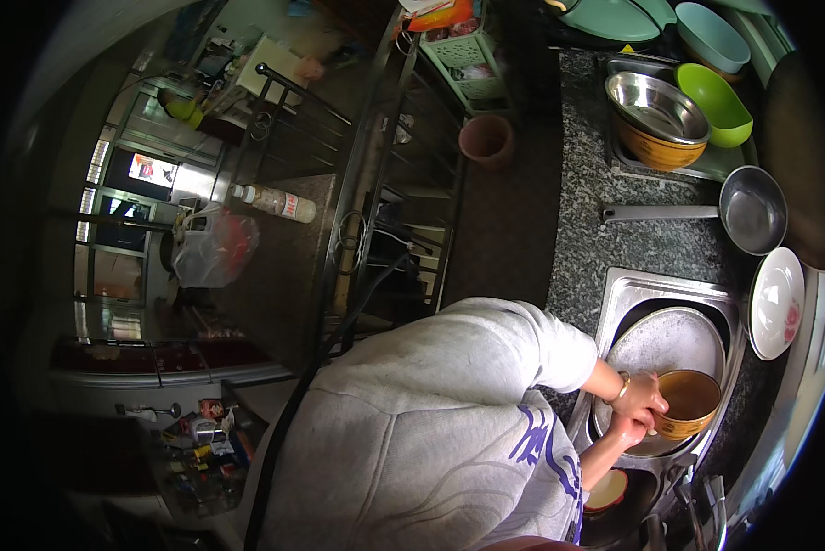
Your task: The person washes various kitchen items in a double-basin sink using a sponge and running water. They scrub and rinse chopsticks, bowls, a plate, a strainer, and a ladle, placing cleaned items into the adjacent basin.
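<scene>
A brown bowl (689, 396) is tilted over the sink, its open side showing. My left hand (643, 399), with a bracelet at the wrist, grips the bowl's near side. Close against it, my right hand (627, 430) is wet and touches the lower near side of the bowl; its fingers are partly hidden. A small pale bit shows by its fingertips, too small to name. Beneath the bowl, a large round metal pan or lid (667, 341) lies in the steel sink (616, 293). Beside my right forearm, a cream bowl with a red rim (607, 490) sits in a dark basin area.
A floral white plate (774, 310) leans behind the sink. Along the granite counter (581, 227) are a long-handled metal pan (753, 210), a steel bowl (660, 107) stacked in an orange-brown bowl (654, 146), and a green bowl (716, 103). A pink bin (487, 141) stands on the floor.
</scene>
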Demonstrator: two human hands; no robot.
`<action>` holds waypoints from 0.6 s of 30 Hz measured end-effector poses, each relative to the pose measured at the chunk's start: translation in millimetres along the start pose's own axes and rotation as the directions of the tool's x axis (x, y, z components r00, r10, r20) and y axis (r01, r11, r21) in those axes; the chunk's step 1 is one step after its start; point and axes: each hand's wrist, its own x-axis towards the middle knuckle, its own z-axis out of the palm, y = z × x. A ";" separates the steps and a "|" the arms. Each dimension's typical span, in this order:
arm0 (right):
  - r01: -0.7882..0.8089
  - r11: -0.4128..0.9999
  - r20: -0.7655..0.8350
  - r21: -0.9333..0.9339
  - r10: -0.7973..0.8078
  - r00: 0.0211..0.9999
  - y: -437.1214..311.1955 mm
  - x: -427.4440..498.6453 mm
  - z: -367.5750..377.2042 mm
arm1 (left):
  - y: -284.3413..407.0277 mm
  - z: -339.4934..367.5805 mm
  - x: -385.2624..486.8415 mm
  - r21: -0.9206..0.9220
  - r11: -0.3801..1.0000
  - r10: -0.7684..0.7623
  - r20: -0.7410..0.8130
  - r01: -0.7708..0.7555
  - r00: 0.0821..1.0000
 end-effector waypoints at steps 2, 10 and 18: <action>-0.073 0.988 0.031 0.137 0.069 0.997 -3.1 -6.3 -2.4 | -19.5 -9.4 -2.1 0.063 0.991 0.110 0.153 -0.120 0.982; -0.198 -0.709 0.544 -0.676 -0.663 0.514 -36.1 1.4 7.7 | -1.7 -32.6 16.8 0.031 0.960 -0.279 0.189 0.278 0.941; -0.283 -0.611 0.190 -0.739 -0.592 0.783 -37.8 17.4 -9.5 | -4.5 -32.0 23.6 -0.031 0.883 -0.467 0.027 0.468 0.884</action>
